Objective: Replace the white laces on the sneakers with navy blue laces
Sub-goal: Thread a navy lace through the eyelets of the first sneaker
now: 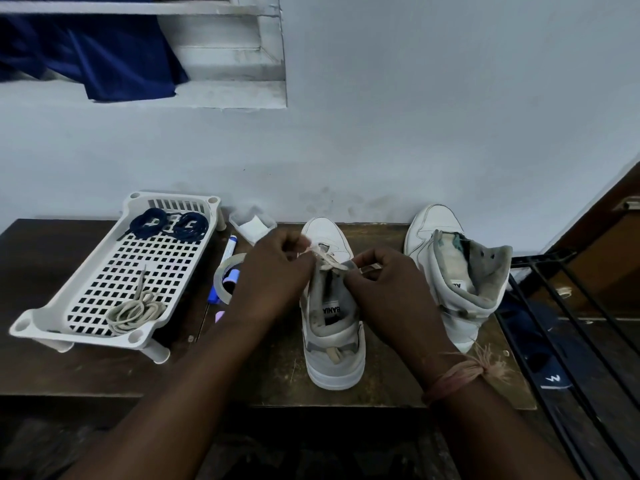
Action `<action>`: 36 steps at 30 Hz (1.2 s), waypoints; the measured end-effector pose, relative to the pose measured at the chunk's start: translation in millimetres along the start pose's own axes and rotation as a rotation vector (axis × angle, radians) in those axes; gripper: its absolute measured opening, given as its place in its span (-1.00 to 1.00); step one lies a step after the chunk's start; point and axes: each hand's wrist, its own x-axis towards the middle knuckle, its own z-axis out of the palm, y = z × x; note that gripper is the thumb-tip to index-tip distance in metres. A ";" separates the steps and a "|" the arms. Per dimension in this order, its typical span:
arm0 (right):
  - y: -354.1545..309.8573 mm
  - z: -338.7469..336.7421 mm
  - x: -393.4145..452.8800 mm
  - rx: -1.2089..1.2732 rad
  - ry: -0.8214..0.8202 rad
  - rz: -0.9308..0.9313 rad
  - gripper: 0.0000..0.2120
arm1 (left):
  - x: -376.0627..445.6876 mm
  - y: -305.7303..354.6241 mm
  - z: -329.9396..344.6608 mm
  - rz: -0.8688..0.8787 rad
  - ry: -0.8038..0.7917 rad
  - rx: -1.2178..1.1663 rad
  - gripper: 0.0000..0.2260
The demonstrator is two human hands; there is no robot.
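A white sneaker (332, 341) stands in the middle of the wooden table, toe toward the wall, with a white lace (329, 259) still crossing its lowest eyelets. My left hand (273, 268) pinches the lace at the shoe's left side. My right hand (384, 285) pinches the lace or eyelet flap on the right side. A second white sneaker (460, 271) stands to the right with no lace showing. Two navy blue laces (169, 225) lie coiled at the far end of a white perforated tray (86, 327). A removed white lace (133, 311) lies bundled at the tray's near end.
A tape roll (221, 282), a blue marker (228, 252) and a small clear container (252, 225) sit between tray and shoe. The wall runs along the table's far edge. A black metal rack (568, 341) stands off the table's right edge.
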 end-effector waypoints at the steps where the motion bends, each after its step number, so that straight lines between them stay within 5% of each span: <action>1: -0.4 0.0 0.1 -0.003 -0.001 0.000 -0.91 | -3.2 2.0 2.8 0.093 -0.022 0.017 -0.78; 5: -1.2 -0.8 -0.8 -0.040 -0.001 -0.019 -0.91 | -5.3 7.0 1.8 0.473 -0.033 0.359 -0.72; 8: -1.8 -0.7 -1.2 -0.048 0.003 -0.021 -0.88 | -4.8 3.0 4.2 0.430 -0.041 0.463 -0.80; 11: -2.1 -1.8 -0.2 -0.013 -0.001 -0.004 -0.86 | -4.5 12.6 2.1 0.247 0.037 0.067 -0.87; 14: -1.6 -1.7 0.7 -0.035 -0.011 0.009 -0.85 | -1.3 24.3 -14.3 -0.154 -0.076 -0.715 -0.77; 16: -2.0 -1.0 1.0 -0.061 -0.007 0.010 -0.85 | -1.0 24.7 -21.6 -0.253 -0.148 -0.893 -0.78; 19: -2.9 -0.3 1.1 -0.072 -0.004 0.014 -0.87 | -2.4 17.8 -20.5 -0.059 -0.137 -0.392 -0.96; 23: -2.2 1.3 1.5 -0.080 -0.003 0.013 -0.87 | -4.3 2.3 -10.8 0.447 -0.136 0.421 -0.80; 27: -2.3 1.1 1.9 -0.087 0.000 0.009 -0.86 | -0.7 1.8 -8.4 0.494 -0.090 0.518 -0.84; 29: -3.0 0.0 1.7 -0.077 -0.009 0.004 -0.88 | -3.6 11.1 -9.1 0.400 -0.138 0.205 -0.87; 34: -3.9 -0.6 1.6 -0.068 -0.020 0.007 -0.88 | -6.6 31.5 -27.7 -0.026 -0.307 -1.018 -0.82; 36: -3.2 0.5 2.0 -0.050 -0.019 0.011 -0.88 | -3.7 30.9 -39.5 -0.115 -0.343 -1.269 -0.82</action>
